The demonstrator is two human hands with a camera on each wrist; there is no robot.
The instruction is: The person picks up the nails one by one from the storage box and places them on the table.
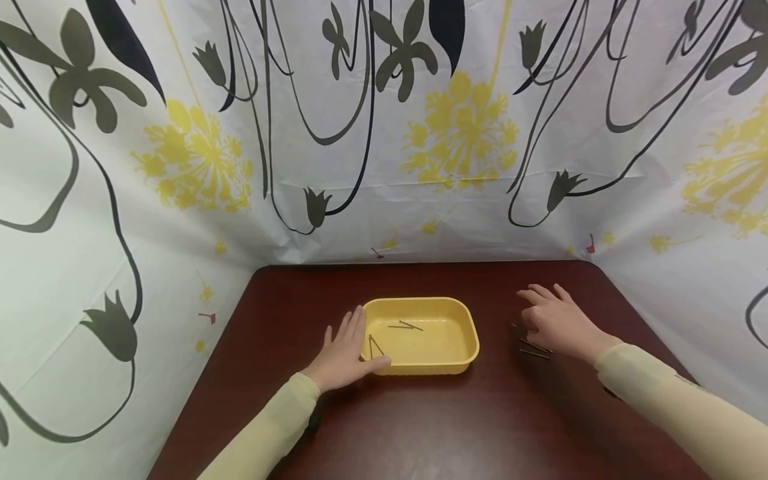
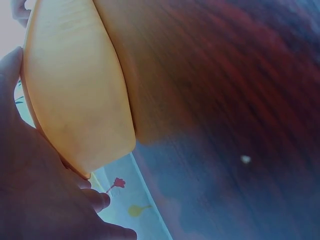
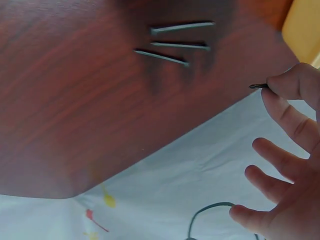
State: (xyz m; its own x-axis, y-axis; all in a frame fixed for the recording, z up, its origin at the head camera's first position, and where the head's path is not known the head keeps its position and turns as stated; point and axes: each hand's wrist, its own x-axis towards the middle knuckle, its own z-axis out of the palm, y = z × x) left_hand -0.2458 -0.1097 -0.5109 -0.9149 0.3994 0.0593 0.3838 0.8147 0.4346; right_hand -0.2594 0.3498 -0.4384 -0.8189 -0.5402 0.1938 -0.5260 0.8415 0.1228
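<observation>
Table (image 1: 444, 427) — dark reddish-brown wood grain, rounded far corners, soft sheen. White cloth hanging (image 1: 384, 147), printed with grey tulips, yellow blooms — behind and both sides.

The right hand (image 3: 300, 187) pinches one nail (image 3: 256, 86) between fingertips (image 3: 272, 100). Three loose nails (image 3: 180, 45) lie side by side on the tabletop (image 3: 85, 110).

Pale yellow left sleeve (image 1: 264, 423), matching right sleeve (image 1: 672, 407) with small dark marking (image 1: 688, 381), both wrist-length

My head camera looks forward and down over the dark-red wooden bench (image 1: 432, 427); closer, my left wrist camera faces the yellow rectangular tray (image 2: 77, 85), my right the bench; all share both.
</observation>
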